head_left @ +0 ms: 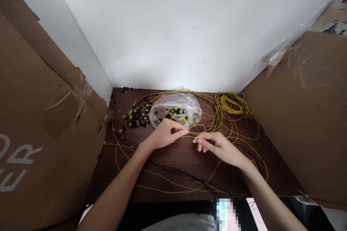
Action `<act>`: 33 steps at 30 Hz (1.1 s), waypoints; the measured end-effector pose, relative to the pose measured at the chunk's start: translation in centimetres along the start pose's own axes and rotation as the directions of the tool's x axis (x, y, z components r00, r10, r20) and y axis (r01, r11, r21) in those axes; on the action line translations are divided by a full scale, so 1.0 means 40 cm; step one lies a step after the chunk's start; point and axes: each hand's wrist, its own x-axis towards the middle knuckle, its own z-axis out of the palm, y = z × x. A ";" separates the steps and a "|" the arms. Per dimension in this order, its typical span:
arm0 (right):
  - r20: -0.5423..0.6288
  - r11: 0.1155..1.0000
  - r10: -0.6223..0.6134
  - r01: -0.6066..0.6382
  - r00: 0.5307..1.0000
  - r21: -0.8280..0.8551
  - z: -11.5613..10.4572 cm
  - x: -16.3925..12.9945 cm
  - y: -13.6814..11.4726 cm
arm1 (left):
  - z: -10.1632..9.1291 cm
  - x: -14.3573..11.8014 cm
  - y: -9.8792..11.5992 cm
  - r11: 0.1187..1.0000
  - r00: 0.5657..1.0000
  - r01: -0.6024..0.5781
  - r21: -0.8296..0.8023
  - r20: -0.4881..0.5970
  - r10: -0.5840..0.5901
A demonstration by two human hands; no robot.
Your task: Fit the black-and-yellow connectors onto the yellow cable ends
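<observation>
My left hand [170, 133] is closed in a pinch, thumb against forefinger, at a thin yellow wire [202, 130]. Just to its right, my right hand [217, 145] also pinches, its fingertips on a yellow strand that runs across the small gap between the hands. What exactly lies between the fingertips is too small to see clearly. Behind my left hand sits a clear plastic bag [176, 101] with black and yellow connectors [184, 119] in it. Left of the bag lies a pile of similar black and yellow connectors [137, 115], with wires arching from it over the bag.
A coil of yellow wire [231, 104] lies at the back right. Loose yellow wires and a black cable bundle [179, 173] cross the brown tabletop [168, 157]. Cardboard walls stand at left [54, 97] and right [306, 115], with a white wall [173, 36] behind.
</observation>
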 end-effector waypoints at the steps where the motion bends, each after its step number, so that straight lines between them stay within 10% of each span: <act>1: 0.000 1.000 -0.007 0.007 1.000 -0.005 0.002 0.003 -0.001 | 0.005 0.001 -0.002 1.000 0.999 -0.005 0.022 0.050 0.004; 9: 0.001 0.999 -0.025 0.025 1.000 -0.031 0.001 0.005 -0.003 | 0.008 0.001 -0.004 1.000 0.981 -0.008 0.014 0.194 0.005; 14: 0.014 1.000 -0.004 0.003 1.000 0.003 -0.006 -0.005 0.009 | -0.030 -0.007 0.010 0.983 0.997 0.065 -0.172 0.045 -0.058; 19: -0.016 0.999 0.035 -0.035 0.999 0.008 -0.025 -0.019 0.036 | -0.101 -0.023 0.011 0.723 0.929 -0.145 -0.676 -0.344 -0.135; 25: -0.046 0.998 0.056 -0.056 0.997 -0.002 -0.046 -0.028 0.040 | -0.152 -0.028 0.013 0.316 0.844 -0.372 -0.873 -0.460 -0.276; 33: -0.435 0.987 -0.009 0.078 0.901 0.141 -0.074 -0.044 0.030 | -0.145 -0.021 0.006 0.348 0.853 -0.322 -0.880 -0.430 -0.296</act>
